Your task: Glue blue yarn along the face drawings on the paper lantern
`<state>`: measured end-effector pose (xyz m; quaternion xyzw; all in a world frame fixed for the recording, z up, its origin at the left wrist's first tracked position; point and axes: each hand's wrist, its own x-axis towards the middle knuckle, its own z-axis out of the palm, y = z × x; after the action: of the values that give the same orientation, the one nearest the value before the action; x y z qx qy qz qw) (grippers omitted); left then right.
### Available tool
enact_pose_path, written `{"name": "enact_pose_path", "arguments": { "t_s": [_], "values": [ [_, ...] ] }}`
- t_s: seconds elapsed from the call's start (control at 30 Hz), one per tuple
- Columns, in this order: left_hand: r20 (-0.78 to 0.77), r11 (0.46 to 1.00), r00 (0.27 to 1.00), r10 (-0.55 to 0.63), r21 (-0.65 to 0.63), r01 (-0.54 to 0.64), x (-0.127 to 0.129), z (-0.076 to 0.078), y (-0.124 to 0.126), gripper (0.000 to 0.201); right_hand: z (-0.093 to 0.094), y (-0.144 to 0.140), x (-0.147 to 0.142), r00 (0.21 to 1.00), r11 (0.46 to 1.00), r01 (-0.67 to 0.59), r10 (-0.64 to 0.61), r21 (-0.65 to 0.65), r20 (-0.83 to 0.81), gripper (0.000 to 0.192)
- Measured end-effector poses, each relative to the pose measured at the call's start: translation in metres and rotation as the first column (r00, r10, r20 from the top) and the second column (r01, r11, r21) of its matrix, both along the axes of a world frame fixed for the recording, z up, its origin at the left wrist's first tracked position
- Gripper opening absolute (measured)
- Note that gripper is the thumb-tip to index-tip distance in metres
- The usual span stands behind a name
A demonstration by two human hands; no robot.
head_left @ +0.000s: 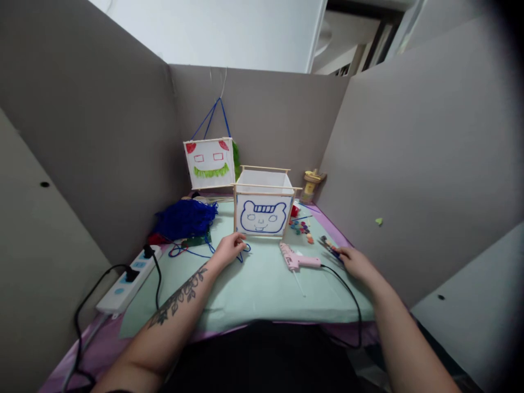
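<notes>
Stretching forward over a pale green cloth, two bare forearms are reaching in from the near edge, a leafy tattoo running along the left one. At the left, a white power strip is lying aslant, black plugs sitting in it. Toward the right, a pink glue gun is resting on its side, a pale glue stick jutting toward the near edge and a black cable trailing from its other end. Beyond the cable, the right hand is closing its thumb and fingers around the dark handles of what look like scissors. The left hand is curling, fingertips nearly together, beside a loop of blue cord; whether it is pinching the cord, I cannot tell. Just beyond those fingertips, an open-topped white box framed with thin sticks is standing upright in the middle, showing a blue bear-like face. A heap of blue yarn is lying to its left; small coloured pieces are lying to its right. Farther back, a second decorated box is hanging by blue straps before the grey partition, and a yellowish cup is standing near the right corner.
</notes>
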<state>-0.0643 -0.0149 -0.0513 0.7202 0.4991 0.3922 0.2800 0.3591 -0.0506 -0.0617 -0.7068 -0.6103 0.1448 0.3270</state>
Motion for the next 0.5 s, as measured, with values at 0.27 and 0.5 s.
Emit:
{"name": "enact_pose_path", "arguments": {
  "t_s": [0.27, 0.5],
  "values": [
    [0.275, 0.984, 0.960, -0.050, -0.150, 0.094, 0.006, 0.003, 0.000, 0.015, 0.027, -0.025, -0.033, 0.651, 0.897, 0.309, 0.042, 0.315, -0.758, 0.029],
    [0.371, 0.968, 0.925, -0.077, -0.193, 0.158, 0.007, 0.004, -0.005, 0.023, 0.045, -0.039, -0.123, 0.925, 0.981, -0.143, 0.181, 0.133, -0.334, 0.037]
  ]
}}
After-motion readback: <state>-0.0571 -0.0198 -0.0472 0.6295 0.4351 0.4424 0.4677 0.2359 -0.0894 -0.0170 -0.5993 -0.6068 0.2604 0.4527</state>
